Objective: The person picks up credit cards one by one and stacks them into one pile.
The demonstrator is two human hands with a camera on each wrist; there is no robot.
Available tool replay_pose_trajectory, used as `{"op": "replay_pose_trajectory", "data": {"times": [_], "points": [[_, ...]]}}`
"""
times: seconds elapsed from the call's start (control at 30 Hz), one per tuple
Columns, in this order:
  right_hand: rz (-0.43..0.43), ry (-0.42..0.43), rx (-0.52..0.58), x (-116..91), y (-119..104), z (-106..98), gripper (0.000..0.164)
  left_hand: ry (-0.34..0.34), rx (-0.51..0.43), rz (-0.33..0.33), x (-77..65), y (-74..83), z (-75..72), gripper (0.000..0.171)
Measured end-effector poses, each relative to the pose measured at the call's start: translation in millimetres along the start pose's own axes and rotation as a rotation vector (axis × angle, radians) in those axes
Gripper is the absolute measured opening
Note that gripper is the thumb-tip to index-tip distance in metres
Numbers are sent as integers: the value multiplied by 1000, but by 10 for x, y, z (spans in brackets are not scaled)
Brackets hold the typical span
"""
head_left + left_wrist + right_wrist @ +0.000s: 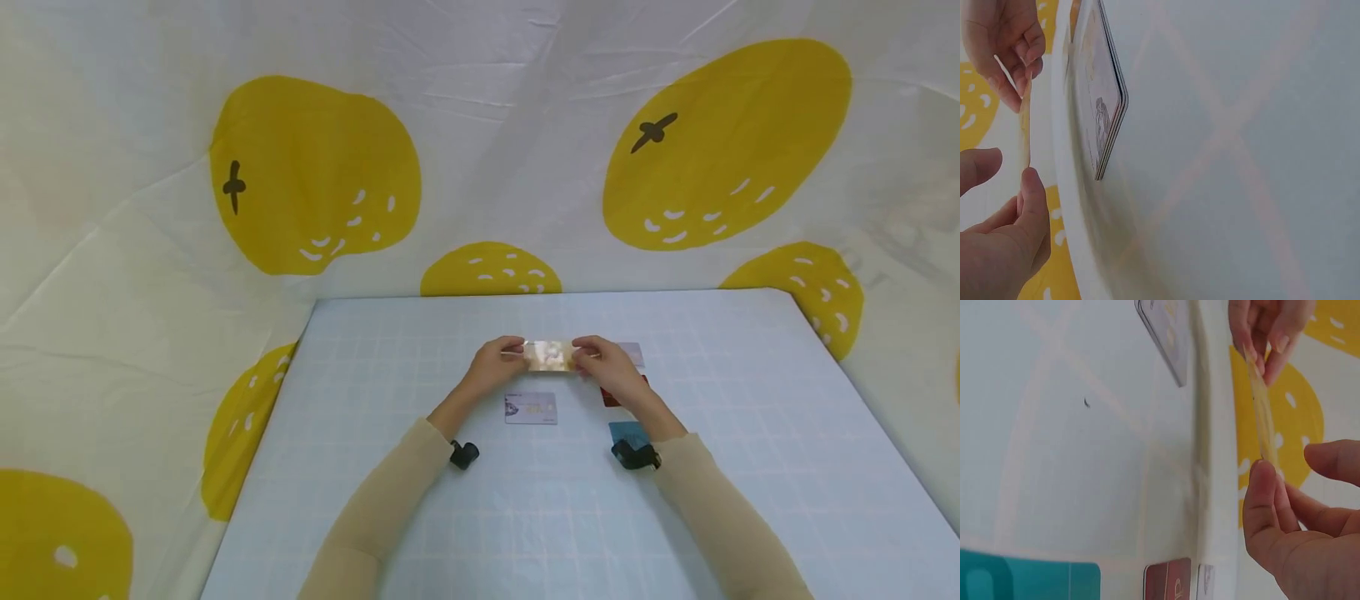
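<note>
A shiny gold card is held up above the table between both hands. My left hand holds its left end with the fingers, and my right hand holds its right end. In the left wrist view the card appears nearly edge-on, as does the card in the right wrist view. Nearer to me lies a pale lilac card with a dark purple pattern at its left; the left wrist view shows it as a thin stack.
Beside the right arm lie a red card, a teal card and another pale card, partly covered by the hand or arm. The table has a light checked cover. A curtain with yellow fruit shapes hangs behind.
</note>
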State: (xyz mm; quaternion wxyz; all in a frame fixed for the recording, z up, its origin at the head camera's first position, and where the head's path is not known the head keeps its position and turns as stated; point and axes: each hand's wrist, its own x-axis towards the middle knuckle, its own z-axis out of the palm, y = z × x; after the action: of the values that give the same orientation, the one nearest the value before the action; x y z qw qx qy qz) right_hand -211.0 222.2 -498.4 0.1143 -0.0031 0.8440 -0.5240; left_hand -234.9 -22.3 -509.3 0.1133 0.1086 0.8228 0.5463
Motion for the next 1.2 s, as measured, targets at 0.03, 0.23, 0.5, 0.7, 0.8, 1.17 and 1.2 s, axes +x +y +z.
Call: {"op": "replay_pose_trajectory", "data": {"times": [0.03,0.23,0.5,0.7,0.8,1.17,1.2], "points": [[-9,-7,14,-18,-13,9,42,0,-5,8,-23,-10,-13,47],[-28,-39,26,-125,-104,62,43,11,-13,7,-164,-43,-85,47],[-50,-54,32,-298,-187,120,44,11,-31,-15,-335,-28,-156,46],[-99,-75,35,-361,-176,161,42,9,-41,-12,-459,-46,-181,46],[-103,-75,33,-385,-156,196,42,7,-30,-4,-508,-59,-190,46],[-55,-78,14,-487,-82,301,39,-40,36,-24,-634,-137,-220,42],[-59,-81,10,-491,-74,304,39,-44,45,-30,-643,-138,-217,42]]}}
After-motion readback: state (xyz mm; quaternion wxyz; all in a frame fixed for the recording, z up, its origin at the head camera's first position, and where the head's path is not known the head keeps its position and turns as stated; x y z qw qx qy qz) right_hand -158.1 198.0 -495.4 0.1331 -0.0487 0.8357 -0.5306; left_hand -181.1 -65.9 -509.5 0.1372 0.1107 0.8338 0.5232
